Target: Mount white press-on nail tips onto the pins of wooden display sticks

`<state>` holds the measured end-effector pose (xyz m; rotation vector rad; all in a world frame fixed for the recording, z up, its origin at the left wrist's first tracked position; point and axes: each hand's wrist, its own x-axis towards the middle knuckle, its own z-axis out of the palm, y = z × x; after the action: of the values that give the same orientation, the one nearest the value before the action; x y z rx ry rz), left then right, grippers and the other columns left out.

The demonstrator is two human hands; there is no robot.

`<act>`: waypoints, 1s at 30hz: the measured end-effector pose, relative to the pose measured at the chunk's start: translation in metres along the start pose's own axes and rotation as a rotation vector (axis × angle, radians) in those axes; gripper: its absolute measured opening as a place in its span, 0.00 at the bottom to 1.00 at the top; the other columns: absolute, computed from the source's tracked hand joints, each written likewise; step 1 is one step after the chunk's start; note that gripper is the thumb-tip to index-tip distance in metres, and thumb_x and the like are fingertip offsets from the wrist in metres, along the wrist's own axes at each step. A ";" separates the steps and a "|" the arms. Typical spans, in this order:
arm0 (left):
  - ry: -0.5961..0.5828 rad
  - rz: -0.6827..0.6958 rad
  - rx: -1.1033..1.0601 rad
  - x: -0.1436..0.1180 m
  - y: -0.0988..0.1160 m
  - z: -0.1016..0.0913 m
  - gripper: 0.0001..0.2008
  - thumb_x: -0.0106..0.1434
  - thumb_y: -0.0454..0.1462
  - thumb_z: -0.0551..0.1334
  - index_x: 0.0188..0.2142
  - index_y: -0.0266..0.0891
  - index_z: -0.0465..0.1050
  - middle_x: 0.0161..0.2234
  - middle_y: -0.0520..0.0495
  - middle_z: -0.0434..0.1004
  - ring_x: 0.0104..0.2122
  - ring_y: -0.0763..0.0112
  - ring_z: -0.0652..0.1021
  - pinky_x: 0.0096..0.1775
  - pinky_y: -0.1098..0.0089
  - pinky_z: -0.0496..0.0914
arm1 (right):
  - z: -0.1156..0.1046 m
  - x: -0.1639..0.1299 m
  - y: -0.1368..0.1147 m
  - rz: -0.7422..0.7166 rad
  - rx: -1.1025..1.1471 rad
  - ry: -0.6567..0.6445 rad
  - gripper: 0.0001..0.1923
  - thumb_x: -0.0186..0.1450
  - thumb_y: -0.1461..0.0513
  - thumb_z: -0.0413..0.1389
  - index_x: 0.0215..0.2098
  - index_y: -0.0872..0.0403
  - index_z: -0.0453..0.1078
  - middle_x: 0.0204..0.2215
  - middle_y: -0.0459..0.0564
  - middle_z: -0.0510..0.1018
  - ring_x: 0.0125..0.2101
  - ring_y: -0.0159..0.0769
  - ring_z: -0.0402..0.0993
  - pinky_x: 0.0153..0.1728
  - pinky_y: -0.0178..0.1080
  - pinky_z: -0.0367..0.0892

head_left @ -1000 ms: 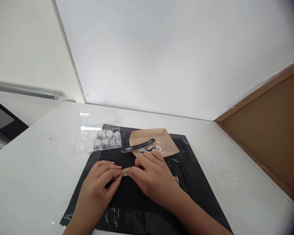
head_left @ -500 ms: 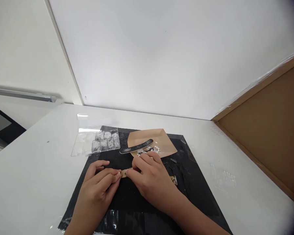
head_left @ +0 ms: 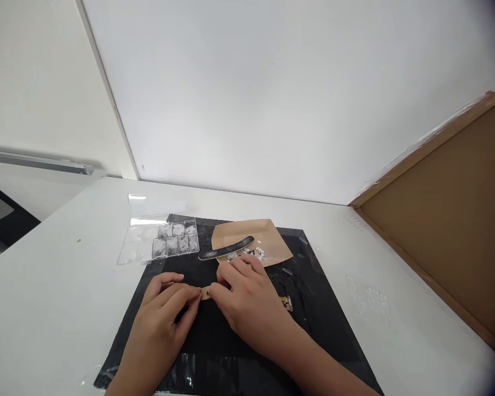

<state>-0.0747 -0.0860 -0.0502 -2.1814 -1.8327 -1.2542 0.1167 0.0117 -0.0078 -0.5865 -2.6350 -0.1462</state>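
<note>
A narrow tan strip with small dark spots [head_left: 205,293] shows between my two hands, low over the black mat. My left hand [head_left: 165,313] pinches its left end between thumb and forefinger, the other fingers partly stretched. My right hand [head_left: 247,300] is bent over the strip, thumb and fingertips closed on it; whatever lies under the fingers is hidden. Beyond the right hand, a tan piece with a clear tip [head_left: 287,303] pokes out; I cannot tell whether it belongs to the same strip. Just past the right knuckles lies a curved black nail file [head_left: 226,249].
Under the file is a brown paper sheet [head_left: 272,236] with small white nail-tip-like pieces [head_left: 259,253]. An opened clear compartment box [head_left: 175,242] of clear tips stands at left. Loose clear tips [head_left: 287,271] dot the black mat [head_left: 330,330]. A white wall backs the table; brown board borders the right.
The whole view has shifted slightly, with things sitting a little further left. My left thumb and forefinger have straightened a little at the strip's end. The right hand keeps its grip.
</note>
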 end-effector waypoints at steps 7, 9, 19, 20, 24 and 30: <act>0.035 0.056 0.083 0.001 0.002 -0.001 0.07 0.71 0.30 0.66 0.42 0.45 0.77 0.40 0.52 0.86 0.52 0.55 0.76 0.54 0.51 0.73 | -0.001 0.000 -0.001 -0.010 -0.021 0.001 0.10 0.72 0.67 0.59 0.33 0.52 0.68 0.35 0.46 0.71 0.37 0.37 0.61 0.50 0.45 0.56; 0.043 0.040 0.112 0.000 0.003 0.000 0.07 0.71 0.30 0.66 0.41 0.45 0.77 0.40 0.52 0.86 0.51 0.54 0.77 0.54 0.49 0.73 | -0.001 0.000 0.000 -0.008 -0.018 0.008 0.10 0.72 0.67 0.59 0.32 0.52 0.67 0.35 0.46 0.70 0.36 0.37 0.61 0.49 0.45 0.56; 0.007 -0.028 0.150 -0.005 0.000 0.002 0.03 0.73 0.35 0.64 0.42 0.46 0.74 0.39 0.53 0.86 0.53 0.52 0.78 0.65 0.41 0.58 | 0.000 0.000 0.005 -0.002 0.006 0.018 0.12 0.74 0.65 0.58 0.31 0.53 0.67 0.34 0.45 0.69 0.36 0.36 0.62 0.47 0.44 0.57; 0.005 -0.031 0.147 -0.006 -0.001 0.002 0.02 0.73 0.35 0.64 0.42 0.47 0.74 0.39 0.53 0.86 0.54 0.53 0.78 0.66 0.41 0.58 | 0.000 -0.001 0.006 -0.005 0.013 0.024 0.13 0.75 0.64 0.58 0.31 0.53 0.68 0.33 0.45 0.69 0.36 0.36 0.62 0.47 0.44 0.57; -0.008 -0.039 0.132 -0.007 -0.005 0.003 0.01 0.74 0.37 0.63 0.44 0.46 0.73 0.39 0.52 0.86 0.54 0.54 0.79 0.65 0.43 0.59 | 0.000 -0.002 0.008 -0.005 0.060 0.053 0.13 0.77 0.60 0.59 0.33 0.53 0.72 0.37 0.47 0.73 0.38 0.36 0.66 0.45 0.43 0.57; 0.021 -0.065 0.081 -0.008 -0.008 0.003 0.05 0.73 0.41 0.66 0.47 0.46 0.74 0.44 0.49 0.85 0.52 0.54 0.80 0.60 0.47 0.68 | -0.001 -0.004 0.009 0.016 0.111 0.095 0.09 0.77 0.58 0.60 0.37 0.51 0.76 0.41 0.48 0.76 0.41 0.37 0.69 0.45 0.43 0.56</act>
<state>-0.0801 -0.0886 -0.0606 -2.0756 -1.9253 -1.1869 0.1244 0.0181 -0.0087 -0.5497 -2.5277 -0.0223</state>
